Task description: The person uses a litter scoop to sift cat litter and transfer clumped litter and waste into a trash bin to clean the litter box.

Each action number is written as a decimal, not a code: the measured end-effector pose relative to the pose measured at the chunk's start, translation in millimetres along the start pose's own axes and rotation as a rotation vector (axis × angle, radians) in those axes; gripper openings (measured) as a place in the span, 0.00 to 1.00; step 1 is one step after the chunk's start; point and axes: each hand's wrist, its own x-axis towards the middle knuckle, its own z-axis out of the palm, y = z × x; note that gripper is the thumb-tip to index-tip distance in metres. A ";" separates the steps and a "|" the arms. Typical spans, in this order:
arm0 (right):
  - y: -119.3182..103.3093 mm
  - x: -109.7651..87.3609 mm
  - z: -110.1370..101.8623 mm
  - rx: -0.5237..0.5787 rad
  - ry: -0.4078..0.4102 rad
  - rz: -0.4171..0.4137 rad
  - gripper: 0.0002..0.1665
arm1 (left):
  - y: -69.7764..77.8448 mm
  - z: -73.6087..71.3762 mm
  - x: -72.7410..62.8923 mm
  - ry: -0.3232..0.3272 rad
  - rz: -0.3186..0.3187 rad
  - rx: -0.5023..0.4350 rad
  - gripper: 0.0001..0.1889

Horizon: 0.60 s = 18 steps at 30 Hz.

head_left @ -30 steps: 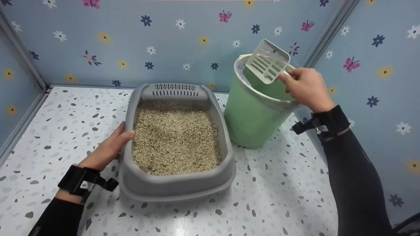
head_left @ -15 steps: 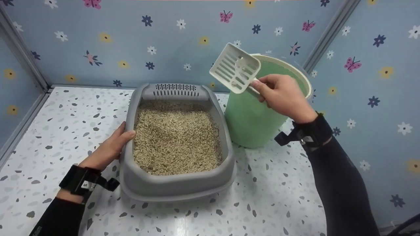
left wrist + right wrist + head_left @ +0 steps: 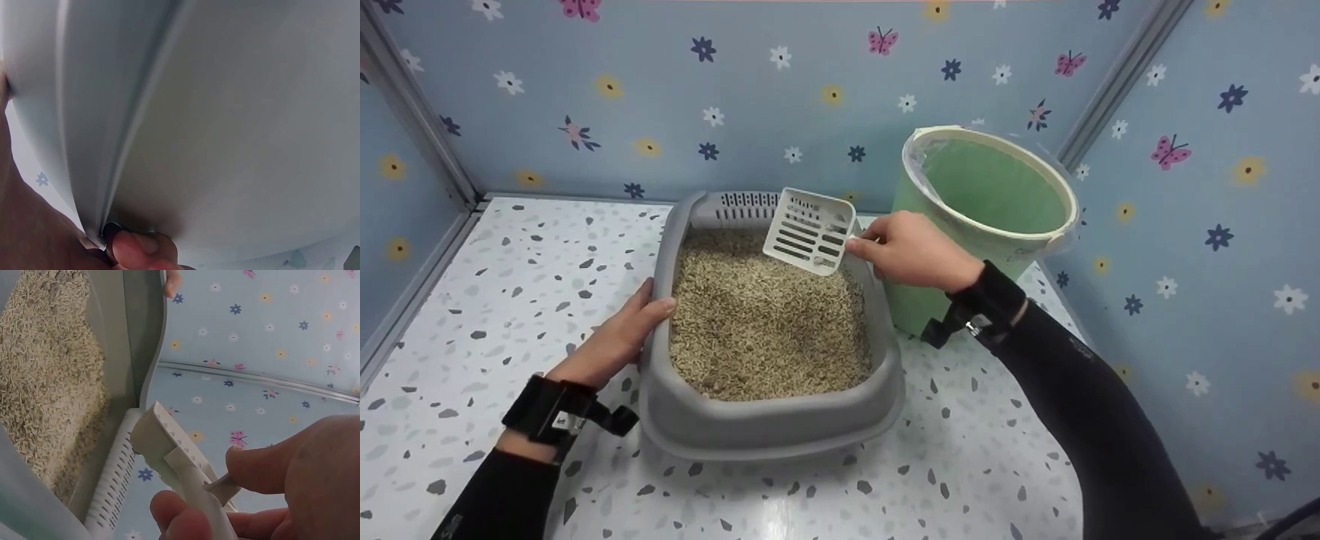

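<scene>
A grey litter box (image 3: pixel 772 431) full of tan pellet litter (image 3: pixel 765 322) stands on the speckled surface. My left hand (image 3: pixel 615 334) grips its left rim, thumb over the edge; in the left wrist view, fingers (image 3: pixel 140 250) curl beneath the rim. With my right hand (image 3: pixel 919 251) I hold a slotted white litter scoop (image 3: pixel 802 234) by its handle, above the box's back right corner. Its slotted face shows no clump on it. The right wrist view has thumb and fingers round the scoop handle (image 3: pixel 205 495).
A green bin (image 3: pixel 997 187) with a clear liner over its pale rim stands close to the box's right side, partly behind my right hand. Blue flowered wall panels (image 3: pixel 780 112) rise behind and at both sides.
My right hand has carried the scoop from over the bin leftward and down to above the litter box. My left hand stays on the box's rim.
</scene>
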 end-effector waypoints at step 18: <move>-8.1 58.2 61.8 0.091 -0.263 0.119 0.29 | 0.7 1.0 2.1 0.000 0.022 -0.025 0.51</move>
